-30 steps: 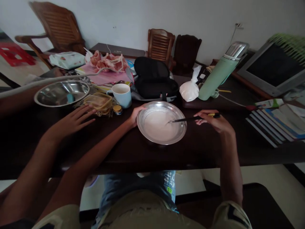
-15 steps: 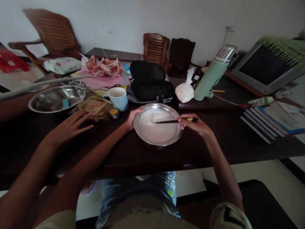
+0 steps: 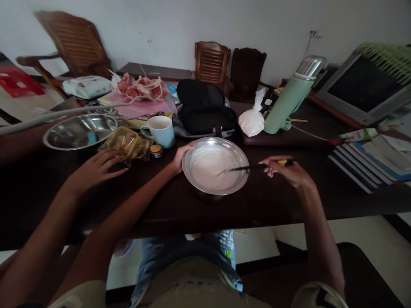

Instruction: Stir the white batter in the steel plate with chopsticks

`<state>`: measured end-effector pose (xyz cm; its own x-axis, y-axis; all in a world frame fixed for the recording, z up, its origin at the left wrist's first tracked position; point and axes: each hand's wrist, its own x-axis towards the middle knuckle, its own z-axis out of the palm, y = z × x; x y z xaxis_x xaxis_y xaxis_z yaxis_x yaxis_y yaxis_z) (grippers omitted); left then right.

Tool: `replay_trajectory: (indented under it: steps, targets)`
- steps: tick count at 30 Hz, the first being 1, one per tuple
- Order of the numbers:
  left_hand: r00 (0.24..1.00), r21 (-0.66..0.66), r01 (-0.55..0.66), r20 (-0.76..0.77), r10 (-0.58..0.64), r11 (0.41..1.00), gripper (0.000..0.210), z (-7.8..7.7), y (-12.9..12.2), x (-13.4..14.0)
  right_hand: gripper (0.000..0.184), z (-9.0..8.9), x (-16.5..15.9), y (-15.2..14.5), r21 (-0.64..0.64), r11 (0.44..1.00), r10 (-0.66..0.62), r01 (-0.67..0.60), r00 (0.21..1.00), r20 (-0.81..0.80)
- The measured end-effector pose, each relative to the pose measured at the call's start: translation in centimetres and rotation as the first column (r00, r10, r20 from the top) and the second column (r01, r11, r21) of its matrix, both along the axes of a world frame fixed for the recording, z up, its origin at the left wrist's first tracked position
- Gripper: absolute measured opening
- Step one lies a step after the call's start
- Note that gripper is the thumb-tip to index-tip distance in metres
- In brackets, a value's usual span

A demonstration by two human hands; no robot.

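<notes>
While the left hand (image 3: 181,160) gripped the left rim of the metal basin (image 3: 213,143), fingertips lapped over the edge and thumb position unclear, the right hand (image 3: 281,167) held dark chopsticks (image 3: 245,167) between closed fingers, their blurred tips in the pale liquid (image 3: 208,169). The basin sat around the middle of the table (image 3: 199,214), set back from its near edge. Only the left hand steadied it, so a loosened grip or a hard sideways push from the chopsticks could have swung the basin round or slid it toward that edge. Its wall looked shallow, and too brisk a stroke might have sent liquid over the rim; the chopsticks crossed the right side, where catching the metal could have jolted it. Toward the table's left edge, another person's hand (image 3: 96,172) lay with fingers spread by the yellow plastic container (image 3: 126,143), though contact could not be told. A shove from there might have driven the container into the small jar (image 3: 156,150) or the blue mug (image 3: 162,131), and from there into the left hand. Beyond the basin's far right side stood the knotted bag (image 3: 252,122), near enough to catch splashes.
</notes>
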<state>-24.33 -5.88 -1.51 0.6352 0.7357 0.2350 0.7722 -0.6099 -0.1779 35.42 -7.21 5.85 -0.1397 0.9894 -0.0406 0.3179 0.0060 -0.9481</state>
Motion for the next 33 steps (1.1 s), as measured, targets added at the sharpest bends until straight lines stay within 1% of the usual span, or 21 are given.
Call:
replay_trajectory:
  steps: [2,3,4,6,7,8,10,12,13,14,15,17,18,19,21,23,25,27,30,31,33]
  targets:
    - [0.999,-0.014,-0.034,-0.002,0.034,0.999,0.043,-0.3,0.0,-0.3,0.034,0.1,-0.2,0.4,0.083,0.992,-0.097,0.097,0.995,-0.015]
    - [0.999,-0.008,-0.039,-0.004,0.039,0.999,0.044,-0.4,0.0,-0.4,0.034,0.1,-0.6,0.5,0.088,0.994,-0.064,0.066,0.998,-0.023]
    - [0.999,0.004,-0.033,-0.009,0.033,0.999,0.045,-0.5,0.1,-0.6,0.033,0.1,-1.0,0.4,0.054,0.998,0.035,-0.034,0.999,-0.030]
    - [0.999,0.011,-0.018,-0.035,0.018,1.000,0.045,-0.6,0.1,-0.9,0.033,0.2,-1.3,0.0,-0.060,0.972,0.227,-0.228,0.974,-0.021]
    - [0.998,0.006,-0.016,-0.053,0.017,1.000,0.045,-0.7,0.1,-1.0,0.032,0.2,-1.1,-0.2,-0.097,0.967,0.237,-0.237,0.972,-0.014]
    - [0.998,0.002,-0.019,-0.067,0.019,1.000,0.047,-0.7,0.1,-1.1,0.032,0.3,-0.7,-0.3,-0.106,0.977,0.185,-0.184,0.983,-0.002]
    - [0.996,-0.005,-0.024,-0.082,0.024,1.000,0.049,-1.0,0.2,-1.4,0.034,0.4,0.0,0.0,-0.038,0.999,-0.029,0.030,1.000,0.003]
    - [0.997,-0.005,-0.021,-0.078,0.021,1.000,0.050,-1.2,0.4,-1.6,0.037,0.4,-0.4,0.9,0.079,0.974,-0.210,0.211,0.977,-0.025]
    - [0.997,-0.005,-0.016,-0.076,0.015,1.000,0.050,-1.3,0.4,-1.7,0.038,0.3,-1.0,1.5,0.130,0.964,-0.229,0.232,0.973,-0.036]
    - [0.997,-0.003,-0.007,-0.075,0.007,1.000,0.049,-1.4,0.5,-1.7,0.038,0.1,-1.8,1.9,0.166,0.965,-0.200,0.203,0.979,-0.037]
    - [0.997,0.005,-0.001,-0.075,0.001,1.000,0.049,-1.4,0.5,-1.8,0.038,0.0,-2.6,2.2,0.182,0.976,-0.119,0.122,0.993,-0.025]
    - [0.996,0.025,0.022,-0.086,-0.020,0.999,0.049,-1.2,0.5,-1.7,0.038,-0.4,-3.4,2.2,0.136,0.989,0.052,-0.052,0.999,0.002]
    - [0.994,0.030,0.042,-0.103,-0.039,0.999,0.048,-1.0,0.5,-1.6,0.037,-0.5,-3.3,2.0,0.091,0.991,0.095,-0.094,0.996,-0.001]
    - [0.991,0.031,0.063,-0.120,-0.059,0.998,0.047,-0.7,0.4,-1.5,0.037,-0.6,-2.8,1.7,0.045,0.995,0.095,-0.094,0.995,-0.015]
    - [0.983,0.010,0.102,-0.156,-0.099,0.995,0.044,-0.2,0.3,-1.1,0.037,-0.7,-1.3,1.5,-0.003,1.000,-0.005,0.005,0.998,-0.065]
    - [0.984,-0.024,0.079,-0.157,-0.082,0.997,0.045,0.4,0.2,-0.8,0.035,-0.6,-0.5,1.9,0.015,0.991,-0.134,0.136,0.984,-0.119]
    - [0.988,-0.074,0.042,-0.144,-0.053,0.996,0.048,0.8,-0.1,-0.4,0.031,-0.6,-1.0,2.6,0.044,0.978,-0.194,0.202,0.969,-0.152]
    - [0.992,-0.084,0.018,-0.125,-0.028,0.996,0.050,1.1,-0.4,-0.2,0.031,-0.7,-2.3,3.0,0.045,0.989,-0.134,0.141,0.982,-0.136]
    - [0.992,-0.028,0.054,-0.113,-0.057,0.998,0.045,1.4,-0.7,-0.1,0.031,-0.6,-2.9,2.7,-0.036,0.997,0.067,-0.069,0.996,-0.056]
    - [0.990,-0.007,0.084,-0.109,-0.084,0.996,0.043,1.5,-0.8,-0.1,0.032,-0.5,-2.6,2.5,-0.062,0.995,0.075,-0.077,0.997,-0.035]
    - [0.984,0.033,0.154,-0.096,-0.150,0.987,0.041,1.7,-0.8,-0.2,0.032,-0.4,-1.5,2.6,-0.060,0.997,-0.040,0.038,0.999,-0.022]
